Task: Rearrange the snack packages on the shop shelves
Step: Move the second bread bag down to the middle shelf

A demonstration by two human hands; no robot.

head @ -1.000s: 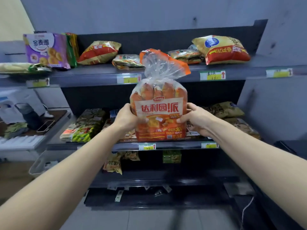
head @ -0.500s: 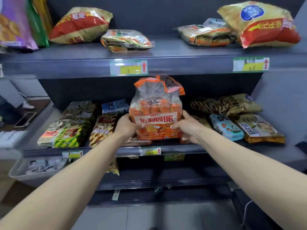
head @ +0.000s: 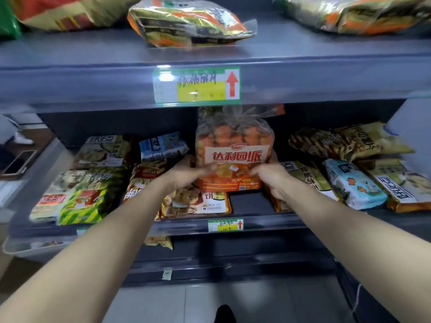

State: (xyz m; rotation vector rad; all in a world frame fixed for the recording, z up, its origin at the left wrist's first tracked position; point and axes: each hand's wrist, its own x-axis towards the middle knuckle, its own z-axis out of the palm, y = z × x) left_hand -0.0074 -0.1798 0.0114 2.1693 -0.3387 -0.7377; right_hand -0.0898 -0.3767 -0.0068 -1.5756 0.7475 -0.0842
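An orange bag of small cakes [head: 234, 145] with a clear tied top stands upright deep on the middle shelf [head: 268, 223]. My left hand [head: 186, 174] grips its lower left side, thumb across the front. My right hand [head: 271, 177] grips its lower right side in the same way. The bag's base partly rests on a flat biscuit pack [head: 198, 202]. Its tied top reaches up under the upper shelf [head: 93, 82].
Flat snack packs lie left [head: 79, 199] and right [head: 354, 183] of the bag on the middle shelf. More bags [head: 186, 22] lie on the upper shelf. A price label [head: 197, 86] hangs on its front edge. A lower shelf and grey floor lie below.
Both hands have carried the orange bag down from upper-shelf height and pushed it back into the middle shelf. The camera has moved closer to the shelves.
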